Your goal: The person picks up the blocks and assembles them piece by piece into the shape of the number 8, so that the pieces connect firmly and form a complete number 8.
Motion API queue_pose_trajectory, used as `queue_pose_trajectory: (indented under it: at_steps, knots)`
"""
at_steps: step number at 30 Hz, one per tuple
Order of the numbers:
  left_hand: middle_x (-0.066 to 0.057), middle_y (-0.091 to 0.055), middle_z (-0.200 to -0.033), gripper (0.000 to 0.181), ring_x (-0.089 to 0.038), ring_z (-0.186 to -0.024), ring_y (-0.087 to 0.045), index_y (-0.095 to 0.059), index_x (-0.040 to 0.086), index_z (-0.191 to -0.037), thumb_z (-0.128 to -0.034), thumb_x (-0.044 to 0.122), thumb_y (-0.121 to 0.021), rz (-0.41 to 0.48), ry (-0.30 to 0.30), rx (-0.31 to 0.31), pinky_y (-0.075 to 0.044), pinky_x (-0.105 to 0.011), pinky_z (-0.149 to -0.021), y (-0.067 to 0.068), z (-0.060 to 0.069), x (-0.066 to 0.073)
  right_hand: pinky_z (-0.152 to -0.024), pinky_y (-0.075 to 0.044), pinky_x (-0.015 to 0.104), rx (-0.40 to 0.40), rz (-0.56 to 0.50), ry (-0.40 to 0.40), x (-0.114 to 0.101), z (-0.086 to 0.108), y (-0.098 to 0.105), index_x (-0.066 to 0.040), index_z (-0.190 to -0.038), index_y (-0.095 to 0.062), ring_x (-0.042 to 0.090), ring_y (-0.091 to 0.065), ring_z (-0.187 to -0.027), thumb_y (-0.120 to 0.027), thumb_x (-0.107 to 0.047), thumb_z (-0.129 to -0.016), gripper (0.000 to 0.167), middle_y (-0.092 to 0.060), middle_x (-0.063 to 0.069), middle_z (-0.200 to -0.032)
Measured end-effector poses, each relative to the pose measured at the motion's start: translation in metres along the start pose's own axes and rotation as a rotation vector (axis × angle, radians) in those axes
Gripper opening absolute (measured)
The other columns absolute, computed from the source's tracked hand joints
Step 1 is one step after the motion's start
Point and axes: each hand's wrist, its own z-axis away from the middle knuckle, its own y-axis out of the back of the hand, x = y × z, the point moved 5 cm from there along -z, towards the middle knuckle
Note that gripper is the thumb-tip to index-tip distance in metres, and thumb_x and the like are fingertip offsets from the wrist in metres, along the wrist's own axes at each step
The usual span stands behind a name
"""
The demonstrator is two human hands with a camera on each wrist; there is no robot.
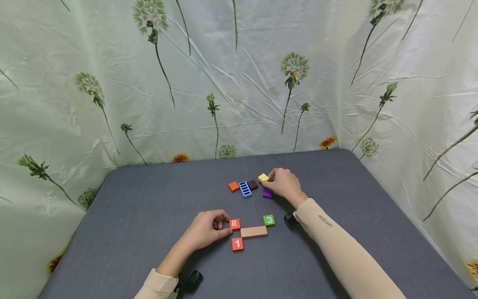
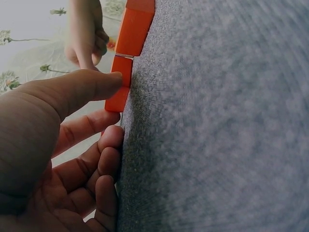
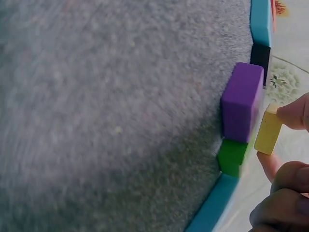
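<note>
My left hand (image 1: 207, 229) pinches the orange block marked R (image 1: 235, 224) at its left side, between thumb and index finger. In the left wrist view the thumb lies on this orange block (image 2: 120, 72), which sits on the cloth. An orange block marked 1 (image 1: 237, 244) lies just nearer to me. A plain wooden plank (image 1: 254, 232) adjoins the R block, with a green block marked 3 (image 1: 269, 220) by its right end. My right hand (image 1: 286, 185) pinches a yellow block (image 3: 268, 129), raised off the table behind a purple block (image 1: 267, 193).
Left of the purple block lie a dark block (image 1: 252, 185), a blue block with dark bars (image 1: 245, 189) and an orange block (image 1: 233, 187). In the right wrist view a green block (image 3: 231, 157) and a blue block (image 3: 212, 205) follow the purple one. Patterned cloth (image 1: 246, 83) hangs behind the grey table (image 1: 149, 199).
</note>
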Motion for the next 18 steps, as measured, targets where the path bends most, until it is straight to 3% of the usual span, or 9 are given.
queue_pose_trajectory:
  at_steps: [3, 7, 18]
  knots:
    - [0.008, -0.057, -0.077, 0.021, -0.005, -0.064, -0.048, -0.075, 0.019, -0.106, -0.0904, 0.025, -0.088, -0.003, -0.002, 0.001, -0.038, -0.023, -0.059, 0.0, 0.0, 0.0, -0.055, -0.044, 0.029, -0.005, -0.026, 0.022, 0.0, 0.003, 0.003, -0.004, -0.119, -0.075, 0.014, -0.057, -0.062, -0.078, -0.039, -0.094, 0.043, -0.076, 0.009, -0.09]
    - [0.008, -0.057, -0.076, 0.021, -0.005, -0.063, -0.048, -0.075, 0.019, -0.107, -0.0904, 0.025, -0.088, -0.003, -0.005, 0.001, -0.038, -0.023, -0.059, 0.0, 0.0, 0.0, -0.052, -0.038, 0.027, -0.016, -0.055, 0.052, -0.001, 0.007, 0.008, -0.004, -0.12, -0.075, 0.011, -0.051, -0.058, -0.078, -0.037, -0.093, 0.043, -0.06, 0.001, -0.069]
    - [0.008, -0.057, -0.077, 0.022, -0.005, -0.064, -0.048, -0.075, 0.019, -0.106, -0.0904, 0.026, -0.088, -0.002, -0.002, 0.0, -0.038, -0.023, -0.059, 0.0, 0.0, 0.001, -0.055, -0.033, 0.028, -0.019, -0.066, 0.142, 0.002, 0.021, 0.018, -0.005, -0.115, -0.076, 0.012, -0.044, -0.059, -0.08, -0.033, -0.089, 0.038, -0.05, -0.001, -0.067]
